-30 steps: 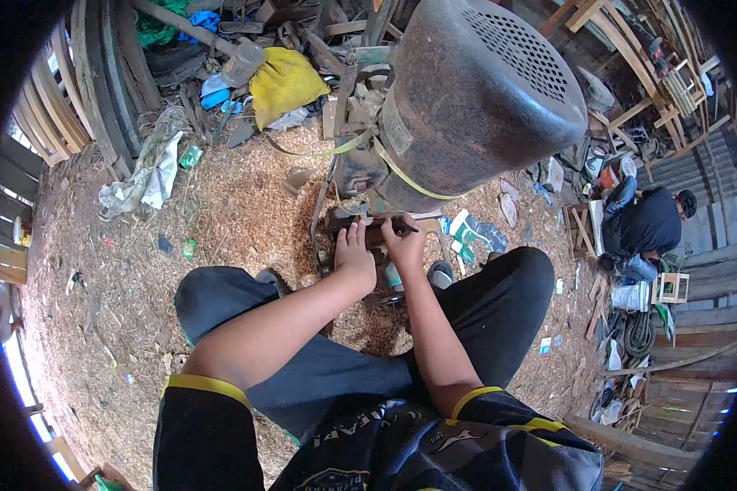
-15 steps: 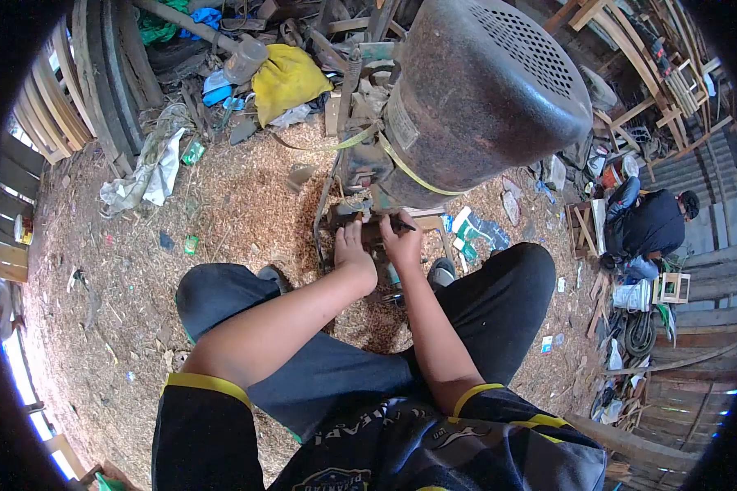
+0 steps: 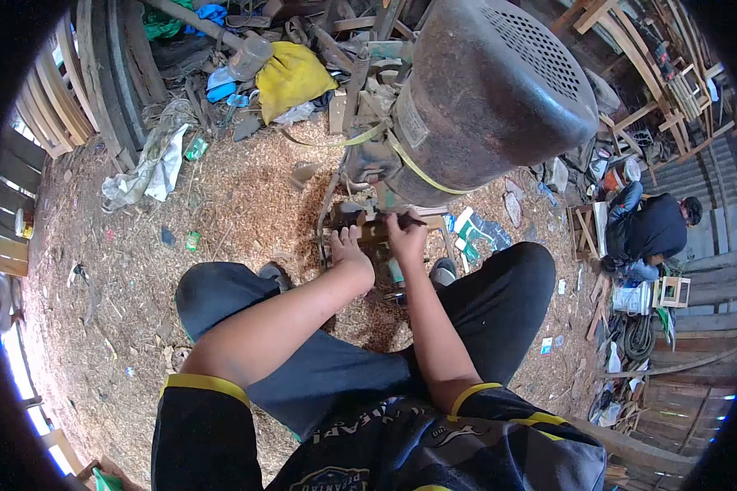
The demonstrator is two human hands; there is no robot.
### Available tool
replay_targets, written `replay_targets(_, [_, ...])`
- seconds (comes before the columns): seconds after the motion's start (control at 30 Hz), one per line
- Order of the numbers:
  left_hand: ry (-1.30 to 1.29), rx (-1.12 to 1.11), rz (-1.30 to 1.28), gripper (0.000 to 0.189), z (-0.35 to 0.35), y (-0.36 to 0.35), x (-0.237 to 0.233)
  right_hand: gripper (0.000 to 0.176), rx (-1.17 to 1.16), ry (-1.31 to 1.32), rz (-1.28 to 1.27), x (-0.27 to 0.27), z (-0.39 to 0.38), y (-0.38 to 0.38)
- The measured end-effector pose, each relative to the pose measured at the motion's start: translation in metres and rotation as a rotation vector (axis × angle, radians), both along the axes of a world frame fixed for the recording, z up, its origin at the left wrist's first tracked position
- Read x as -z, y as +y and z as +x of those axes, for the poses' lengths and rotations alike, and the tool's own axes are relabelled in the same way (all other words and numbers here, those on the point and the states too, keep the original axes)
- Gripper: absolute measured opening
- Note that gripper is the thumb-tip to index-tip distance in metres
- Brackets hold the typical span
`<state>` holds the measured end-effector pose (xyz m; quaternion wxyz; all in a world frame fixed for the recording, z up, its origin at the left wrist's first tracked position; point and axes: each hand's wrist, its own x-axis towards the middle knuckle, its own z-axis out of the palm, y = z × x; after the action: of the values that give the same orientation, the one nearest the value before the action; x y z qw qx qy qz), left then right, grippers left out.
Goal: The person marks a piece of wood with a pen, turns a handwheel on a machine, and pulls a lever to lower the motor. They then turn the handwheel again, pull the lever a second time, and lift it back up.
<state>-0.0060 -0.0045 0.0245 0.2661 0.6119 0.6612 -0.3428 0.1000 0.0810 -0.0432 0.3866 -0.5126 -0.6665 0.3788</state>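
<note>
Between my knees stands a low machine with a wooden piece [image 3: 376,231] lying across it. My left hand [image 3: 350,255] rests on the near side of this piece, fingers extended and pointing forward. To its right, my right hand [image 3: 406,239] is closed round a dark, slim tool [image 3: 413,222], whose end sticks out to the right; its type is too small to make out. Just beyond both hands is the large rusty motor housing [image 3: 483,106] with a yellow strap [image 3: 422,174] around it.
Wood shavings [image 3: 246,213] cover the ground. A yellow sack [image 3: 293,80] lies beyond the machine at the left. Planks [image 3: 110,90] lean at the far left. A person [image 3: 651,225] sits at the right beside a small wooden frame [image 3: 671,292].
My right hand has shifted slightly up and the dark tool's angle has changed. My left hand has moved slightly left, and more of the wooden piece shows between the hands.
</note>
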Motion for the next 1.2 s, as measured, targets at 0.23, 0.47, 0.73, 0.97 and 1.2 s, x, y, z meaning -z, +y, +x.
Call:
replay_targets(0.23, [-0.023, -0.006, 0.019, 0.101, 0.0, 0.002, 0.002, 0.019, 0.02, 0.09, 0.067, 0.013, -0.009, 0.0])
replay_targets(0.47, [-0.043, 0.006, -0.012, 0.106, -0.003, 0.002, 0.007, 0.016, 0.023, 0.201, -0.006, 0.027, -0.007, 0.0])
replay_targets(0.73, [-0.058, 0.011, 0.016, 0.101, 0.0, 0.0, 0.011, 0.023, -0.029, 0.296, -0.059, 0.028, -0.004, -0.004])
replay_targets(0.97, [-0.061, 0.007, 0.015, 0.1, 0.0, 0.0, 0.01, 0.019, 0.062, 0.277, -0.034, 0.023, 0.007, 0.004])
replay_targets(1.2, [-0.044, 0.023, 0.021, 0.103, 0.006, -0.001, 0.005, 0.013, 0.04, 0.18, 0.093, 0.041, 0.012, 0.005])
